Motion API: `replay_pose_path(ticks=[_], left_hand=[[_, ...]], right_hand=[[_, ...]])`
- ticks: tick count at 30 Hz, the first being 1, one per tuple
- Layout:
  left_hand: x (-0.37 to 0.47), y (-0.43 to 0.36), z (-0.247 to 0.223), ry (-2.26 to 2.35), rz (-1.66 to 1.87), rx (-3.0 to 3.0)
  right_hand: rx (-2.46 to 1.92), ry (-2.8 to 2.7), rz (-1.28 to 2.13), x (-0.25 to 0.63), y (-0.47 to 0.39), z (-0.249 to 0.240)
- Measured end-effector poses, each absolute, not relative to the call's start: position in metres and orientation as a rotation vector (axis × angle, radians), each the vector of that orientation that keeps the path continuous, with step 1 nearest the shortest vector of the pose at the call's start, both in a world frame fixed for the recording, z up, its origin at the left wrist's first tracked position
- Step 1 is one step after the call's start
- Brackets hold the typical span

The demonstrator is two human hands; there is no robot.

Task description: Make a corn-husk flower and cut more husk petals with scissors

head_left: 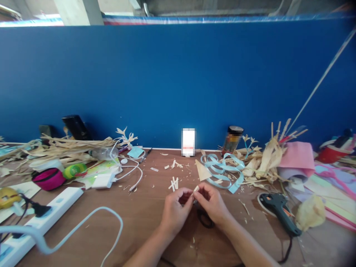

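My left hand (178, 207) and my right hand (210, 202) meet over the middle of the table, thumbs and fingers pinched together. Between their fingertips is a small pale strip (196, 188), like a bit of dried husk; most of it is hidden by the fingers. Black loops (205, 218), which look like scissor handles, show just under my right hand. Beyond my left hand lies a little pile of cut pale strips (174, 183). A tan triangular piece (202, 171) and curled light-blue ribbon (222, 168) are past my right hand.
A glue gun (279, 211) rests at right beside dried husks (267, 159) and pink paper (297, 159). On the left are a white power strip (59, 209), a looping cable (105, 208) and a magenta pouch (50, 179). A bright phone (188, 142) leans against the blue partition (167, 74).
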State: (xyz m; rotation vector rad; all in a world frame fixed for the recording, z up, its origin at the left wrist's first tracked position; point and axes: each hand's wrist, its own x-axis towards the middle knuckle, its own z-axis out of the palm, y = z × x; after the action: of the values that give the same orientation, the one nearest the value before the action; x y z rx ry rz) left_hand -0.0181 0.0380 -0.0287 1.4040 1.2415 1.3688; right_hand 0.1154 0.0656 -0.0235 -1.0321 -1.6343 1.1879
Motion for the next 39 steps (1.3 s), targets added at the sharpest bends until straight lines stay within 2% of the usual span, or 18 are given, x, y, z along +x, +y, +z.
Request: replay_pose_path(ticks=[7, 18, 27, 39], left_hand=[[-0.025, 0.044, -0.029, 1.072, 1.255, 1.146], [-0.028, 0.04, -0.018, 1.328, 1.328, 1.591], [-0.027, 0.041, -0.021, 1.365, 1.303, 1.543], [-0.025, 0.045, -0.03, 1.308, 1.341, 1.264]], right_hand=[[-1.006, -1.686, 1.168, 0.117, 0.064, -0.019], [-1.052, -1.961, 0.814, 0.112, 0.057, -0.02], [-1.046, -1.876, 0.983, 0.112, 0.059, -0.018], [-1.067, -1.827, 0.938, 0.112, 0.059, -0.021]])
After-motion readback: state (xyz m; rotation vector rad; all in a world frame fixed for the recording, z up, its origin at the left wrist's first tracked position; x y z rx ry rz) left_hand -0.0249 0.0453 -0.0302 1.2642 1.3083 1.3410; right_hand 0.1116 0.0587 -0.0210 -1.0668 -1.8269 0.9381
